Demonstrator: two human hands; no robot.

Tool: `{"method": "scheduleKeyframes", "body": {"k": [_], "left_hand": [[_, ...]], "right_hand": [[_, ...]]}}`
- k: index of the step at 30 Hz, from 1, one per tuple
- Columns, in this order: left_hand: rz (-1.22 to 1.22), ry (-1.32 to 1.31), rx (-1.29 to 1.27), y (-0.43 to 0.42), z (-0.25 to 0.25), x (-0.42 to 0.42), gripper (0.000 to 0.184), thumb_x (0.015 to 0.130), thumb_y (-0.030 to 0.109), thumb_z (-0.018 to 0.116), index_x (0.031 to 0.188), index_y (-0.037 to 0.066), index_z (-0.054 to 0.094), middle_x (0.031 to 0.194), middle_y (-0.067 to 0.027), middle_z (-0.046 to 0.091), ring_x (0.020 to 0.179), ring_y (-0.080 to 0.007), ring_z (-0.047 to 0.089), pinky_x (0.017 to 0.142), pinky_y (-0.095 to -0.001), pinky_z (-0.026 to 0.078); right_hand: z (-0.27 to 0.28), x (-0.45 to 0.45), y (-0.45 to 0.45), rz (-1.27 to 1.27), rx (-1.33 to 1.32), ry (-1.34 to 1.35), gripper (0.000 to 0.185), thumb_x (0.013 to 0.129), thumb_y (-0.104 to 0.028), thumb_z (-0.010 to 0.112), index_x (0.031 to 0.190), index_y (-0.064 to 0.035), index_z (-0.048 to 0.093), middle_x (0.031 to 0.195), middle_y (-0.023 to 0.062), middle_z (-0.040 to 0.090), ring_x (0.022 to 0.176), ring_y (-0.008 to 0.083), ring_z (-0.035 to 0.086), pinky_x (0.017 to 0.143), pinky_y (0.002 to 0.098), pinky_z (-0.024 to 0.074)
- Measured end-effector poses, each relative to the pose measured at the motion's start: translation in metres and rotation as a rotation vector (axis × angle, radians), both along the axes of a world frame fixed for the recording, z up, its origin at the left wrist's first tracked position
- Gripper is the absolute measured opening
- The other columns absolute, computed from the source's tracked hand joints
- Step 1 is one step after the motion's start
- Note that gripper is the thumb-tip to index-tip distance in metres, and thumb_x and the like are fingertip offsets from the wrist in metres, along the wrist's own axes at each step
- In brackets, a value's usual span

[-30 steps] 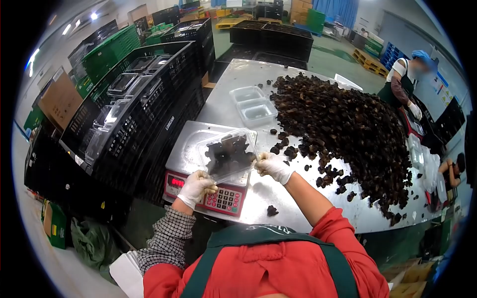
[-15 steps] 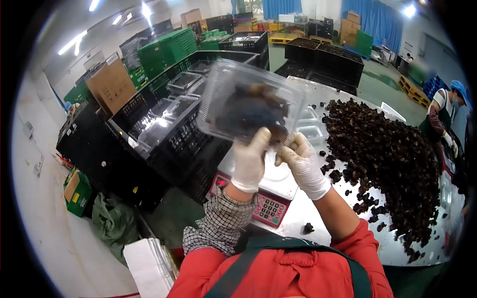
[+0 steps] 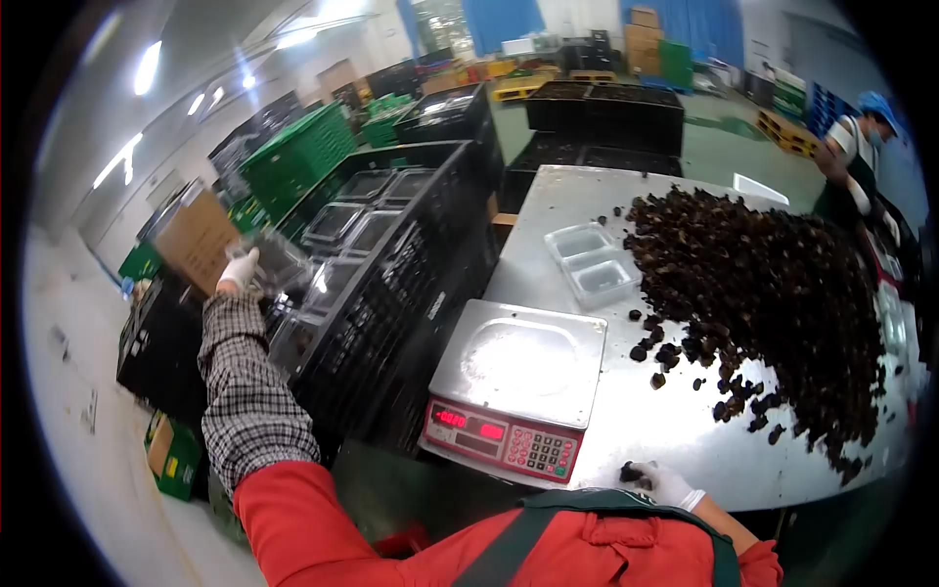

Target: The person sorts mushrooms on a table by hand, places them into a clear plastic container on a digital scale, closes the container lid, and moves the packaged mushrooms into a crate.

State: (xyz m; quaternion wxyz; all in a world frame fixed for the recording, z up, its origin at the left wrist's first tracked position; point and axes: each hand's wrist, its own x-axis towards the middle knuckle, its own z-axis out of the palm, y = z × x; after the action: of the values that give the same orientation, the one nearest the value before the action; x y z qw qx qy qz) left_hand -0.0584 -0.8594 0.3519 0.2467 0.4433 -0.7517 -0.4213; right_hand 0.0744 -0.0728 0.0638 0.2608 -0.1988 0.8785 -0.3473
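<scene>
My left hand (image 3: 240,267), white-gloved, reaches far out to the left. It grips a clear plastic box (image 3: 279,262) by its near edge, over a black crate (image 3: 391,284) where several similar lidded boxes lie. What is inside the held box is too blurred to make out. My right hand (image 3: 667,485), also gloved, is low at the table's front edge. Its fingers are closed on a small dark crinkled piece (image 3: 631,473), like those in the pile (image 3: 753,303). Between the hands a red scale (image 3: 533,352) with a bare metal plate stands on the table, its display lit.
Two open clear trays (image 3: 592,264) lie on the metal table (image 3: 523,230) behind the scale. Stacked black crates (image 3: 606,122) stand beyond the table. A cardboard box (image 3: 196,240) and green crates (image 3: 298,152) are at the left. A co-worker (image 3: 861,147) in a blue cap works at the right.
The lidded box has moved from above the scale, where both hands held it, to the crate at left in my left hand. My right hand has let go and dropped to a dark piece.
</scene>
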Motion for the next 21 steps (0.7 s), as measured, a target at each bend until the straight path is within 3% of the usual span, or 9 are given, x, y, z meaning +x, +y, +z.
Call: {"method": "scheduleKeyframes", "body": {"k": [2,4,6,10,12,15,17,18,21], "left_hand": [[-0.145,-0.220,-0.072,0.004,0.006,-0.024,0.055,0.093,0.030,0.056,0.133,-0.005,0.042,0.134,-0.0203,0.048,0.112,-0.0388,0.055,0.079,-0.0450,0.052],[-0.141,-0.309,-0.153,0.020,0.014,-0.048,0.032,0.091,0.023,0.057,0.106,-0.005,0.062,0.107,-0.0209,0.064,0.102,-0.0346,0.061,0.074,-0.0444,0.053],[-0.772,-1.093,-1.526,-0.040,-0.002,-0.077,0.026,0.088,0.026,0.057,0.098,0.004,0.067,0.095,-0.0220,0.065,0.090,-0.0324,0.065,0.075,-0.0437,0.051],[-0.479,-1.437,-0.928,0.042,-0.017,-0.058,0.034,0.093,0.029,0.050,0.117,0.010,0.063,0.114,-0.0100,0.062,0.099,-0.0256,0.061,0.084,-0.0386,0.048],[-0.638,-1.676,-1.058,0.056,-0.026,-0.051,0.033,0.096,0.025,0.047,0.123,0.012,0.060,0.120,-0.0075,0.058,0.099,-0.0238,0.060,0.085,-0.0383,0.047],[-1.295,-1.995,-1.961,-0.004,-0.035,-0.064,0.038,0.091,0.026,0.051,0.127,0.014,0.057,0.135,-0.0046,0.052,0.109,-0.0228,0.058,0.093,-0.0397,0.046],[-0.461,-1.682,-0.915,0.058,-0.024,-0.060,0.043,0.088,0.025,0.057,0.126,0.006,0.055,0.133,-0.0110,0.053,0.111,-0.0281,0.057,0.094,-0.0396,0.046],[-0.208,-1.447,-0.789,0.083,-0.015,-0.064,0.046,0.086,0.024,0.060,0.126,0.003,0.053,0.132,-0.0141,0.053,0.112,-0.0307,0.056,0.094,-0.0395,0.046],[-0.478,-0.678,-1.288,0.065,-0.011,-0.126,0.048,0.085,0.028,0.062,0.118,-0.007,0.055,0.114,-0.0265,0.060,0.106,-0.0401,0.058,0.092,-0.0412,0.046]], "right_hand": [[-0.010,0.010,-0.009,-0.083,-0.076,0.119,0.034,0.086,-0.025,0.061,0.117,-0.0114,0.059,0.098,0.0124,0.062,0.090,0.0269,0.063,0.078,0.0348,0.0504],[-0.029,0.014,-0.016,-0.100,-0.050,0.238,0.031,0.085,-0.022,0.061,0.115,-0.0138,0.059,0.096,0.0113,0.062,0.088,0.0269,0.062,0.076,0.0353,0.0506],[-0.039,0.013,-0.022,-0.096,-0.019,0.289,0.024,0.085,-0.022,0.060,0.108,-0.0154,0.061,0.093,0.0082,0.062,0.087,0.0263,0.062,0.073,0.0365,0.0511],[-0.033,0.012,-0.017,-0.335,-0.111,0.435,0.017,0.081,-0.013,0.064,0.098,-0.0120,0.062,0.086,0.0105,0.060,0.082,0.0298,0.060,0.071,0.0391,0.0504],[-0.035,0.010,-0.001,-0.496,-0.130,0.483,0.017,0.081,-0.007,0.063,0.097,-0.0072,0.061,0.087,0.0154,0.059,0.082,0.0334,0.059,0.073,0.0402,0.0489],[-0.061,0.004,0.030,-0.709,-0.105,0.619,0.022,0.079,-0.005,0.063,0.101,-0.0031,0.058,0.090,0.0173,0.058,0.083,0.0346,0.057,0.073,0.0400,0.0481],[-0.065,-0.004,0.043,-0.757,-0.019,0.618,0.025,0.078,-0.005,0.063,0.102,-0.0026,0.058,0.090,0.0175,0.058,0.084,0.0348,0.057,0.074,0.0399,0.0482],[-0.063,-0.009,0.043,-0.790,-0.017,0.626,0.024,0.078,-0.005,0.063,0.101,-0.0033,0.058,0.089,0.0168,0.058,0.082,0.0350,0.058,0.073,0.0404,0.0483],[-0.062,-0.024,0.042,-0.771,0.036,0.695,0.023,0.078,-0.007,0.064,0.100,-0.0043,0.059,0.088,0.0156,0.058,0.080,0.0345,0.058,0.072,0.0407,0.0484]]}}
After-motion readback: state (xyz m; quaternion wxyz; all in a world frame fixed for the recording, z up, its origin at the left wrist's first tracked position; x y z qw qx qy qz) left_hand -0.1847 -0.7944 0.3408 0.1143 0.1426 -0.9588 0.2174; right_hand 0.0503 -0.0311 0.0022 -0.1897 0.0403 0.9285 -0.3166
